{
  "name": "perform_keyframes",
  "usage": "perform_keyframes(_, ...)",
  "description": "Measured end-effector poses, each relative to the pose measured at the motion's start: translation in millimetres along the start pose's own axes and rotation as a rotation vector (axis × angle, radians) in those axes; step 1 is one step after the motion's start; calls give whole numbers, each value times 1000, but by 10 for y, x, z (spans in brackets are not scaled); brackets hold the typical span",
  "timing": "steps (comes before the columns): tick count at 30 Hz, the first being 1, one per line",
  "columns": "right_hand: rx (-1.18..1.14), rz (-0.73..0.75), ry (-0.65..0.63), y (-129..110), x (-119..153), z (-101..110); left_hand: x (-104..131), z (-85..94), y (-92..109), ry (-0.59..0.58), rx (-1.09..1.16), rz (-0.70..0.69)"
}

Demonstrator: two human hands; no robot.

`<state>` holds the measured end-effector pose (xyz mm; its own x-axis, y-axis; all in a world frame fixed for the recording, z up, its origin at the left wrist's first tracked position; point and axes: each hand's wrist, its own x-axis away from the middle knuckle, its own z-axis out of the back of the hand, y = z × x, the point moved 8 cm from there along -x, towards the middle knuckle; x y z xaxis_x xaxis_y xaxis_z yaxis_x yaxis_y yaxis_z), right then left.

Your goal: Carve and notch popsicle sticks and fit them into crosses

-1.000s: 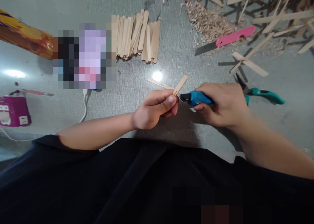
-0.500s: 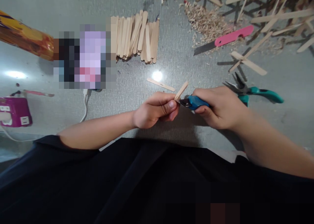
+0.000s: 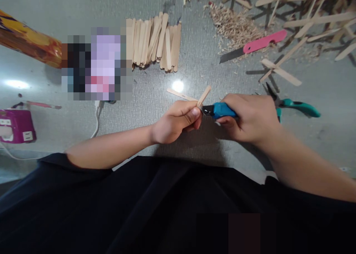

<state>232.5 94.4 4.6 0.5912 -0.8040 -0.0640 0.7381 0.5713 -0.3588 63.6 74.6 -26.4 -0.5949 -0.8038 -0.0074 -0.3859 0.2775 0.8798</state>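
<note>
My left hand [image 3: 179,121] is closed, its thumb and fingers pinching a wooden craft stick [image 3: 204,95] whose free end points up and to the right. My right hand [image 3: 249,116] is wrapped around a blue-handled utility knife [image 3: 224,110]. The knife's dark metal front end meets the lower part of the stick beside my left thumb; the blade's edge is hard to make out. Just beyond my left hand lies another craft stick [image 3: 179,94] on the table, partly overlapped in view. Teal-handled pliers [image 3: 299,106] rest open beyond my right hand, which partly hides them.
A stack of craft sticks [image 3: 151,42] lies at the back. Wood shavings [image 3: 236,24], a pink-handled saw [image 3: 264,42] and crossed-stick pieces [image 3: 280,70] cover the back right. On the left are a blurred purple device [image 3: 104,57] with a cable, a shiny wrapper tube [image 3: 30,40] and a magenta power block [image 3: 19,128].
My right hand has turned slightly, rolling the knife so its front end looks broader. The held stick and my left hand have shifted a little upward.
</note>
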Motion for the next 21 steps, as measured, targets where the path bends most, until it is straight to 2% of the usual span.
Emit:
perform_keyframes(6, 166, 45, 183, -45, -6, 136, -22, 51, -84, 118, 88, 106)
perform_keyframes(8, 194, 49, 196, -48, 0, 146, -19, 58, -88, 139, 98, 101)
perform_keyframes(13, 77, 77, 222, -37, 8, 141, -5, 48, -113, 125, 162, 89)
perform_keyframes(21, -117, 0, 39, 9, -31, 44, -10, 0, -101, 44, 207, 81)
